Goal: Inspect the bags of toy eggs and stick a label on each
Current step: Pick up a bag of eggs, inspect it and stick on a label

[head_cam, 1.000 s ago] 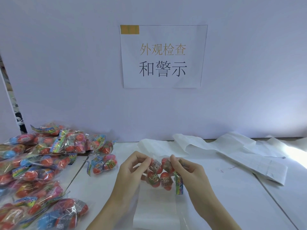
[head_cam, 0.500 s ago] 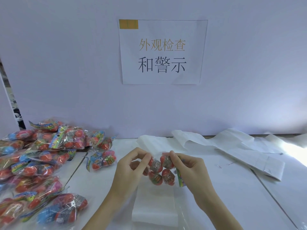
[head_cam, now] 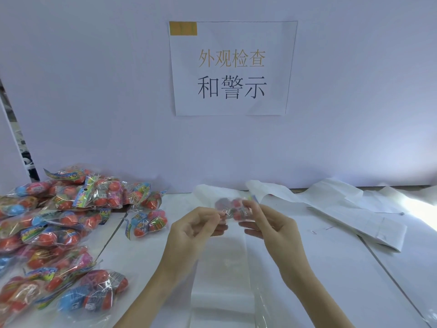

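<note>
Item, lower centre: left hand (head_cam: 194,229) and right hand (head_cam: 272,227), fingers curled, are pinching one bag of toy eggs (head_cam: 233,208) between fingertips at frame centre, holding it above the white table (head_cam: 331,268). The bag is motion-blurred; its long axis is lying roughly left to right. Left side: heap of bagged eggs (head_cam: 59,228) is resting on the table. Right: white paper strips (head_cam: 343,209). Far: a printed sign (head_cam: 233,67) is hanging on the pale wall.
</note>
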`<state>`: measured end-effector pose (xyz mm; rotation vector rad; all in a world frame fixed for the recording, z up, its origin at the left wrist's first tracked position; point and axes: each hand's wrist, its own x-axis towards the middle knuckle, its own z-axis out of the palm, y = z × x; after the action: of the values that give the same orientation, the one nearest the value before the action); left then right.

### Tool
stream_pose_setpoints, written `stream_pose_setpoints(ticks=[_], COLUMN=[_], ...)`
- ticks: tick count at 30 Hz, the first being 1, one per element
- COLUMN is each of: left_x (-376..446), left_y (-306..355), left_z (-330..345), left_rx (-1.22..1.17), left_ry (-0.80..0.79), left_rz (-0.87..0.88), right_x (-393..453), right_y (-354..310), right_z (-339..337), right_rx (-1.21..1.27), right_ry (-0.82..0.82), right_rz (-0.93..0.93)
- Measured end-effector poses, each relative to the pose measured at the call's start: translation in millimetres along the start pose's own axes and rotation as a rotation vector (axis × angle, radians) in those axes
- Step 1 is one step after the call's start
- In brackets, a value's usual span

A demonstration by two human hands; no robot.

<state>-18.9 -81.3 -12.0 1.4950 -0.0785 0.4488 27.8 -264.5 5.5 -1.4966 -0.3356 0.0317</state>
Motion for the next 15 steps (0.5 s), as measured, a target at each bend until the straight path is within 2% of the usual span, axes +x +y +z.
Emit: stream_pose_setpoints(ticks=[3,7,11,12,15], left_x=[1.4,4.4,4.4,4.0,4.0], left_y=[-5.3,-9.9,-13.6,-13.2,-12.9], left_z=[1.7,4.0,-3.2,-3.7,-5.8], left_rx=[-0.019,-0.076,0.034,0.012,0.006], left_ry=[-0.007,0.11,0.051,0.023,-0.037], left_rz=[-0.044,-0.171,-0.125,-0.132,-0.148], right_x=[-0.1,-0.4,-3.1,-4.6,-3.6], right_y=[0.7,-0.8,-3.8,-4.9,0.0], right_z=[0.2,-0.4,2.7,4.2,5.1], right_rx=[0.099,0.112,0.035,0.018,-0.112], right_ry=[0.004,-0.077,-0.244,-0.235,-0.061], right_rz=[0.055,0.137,0.194,0.188,0.1])
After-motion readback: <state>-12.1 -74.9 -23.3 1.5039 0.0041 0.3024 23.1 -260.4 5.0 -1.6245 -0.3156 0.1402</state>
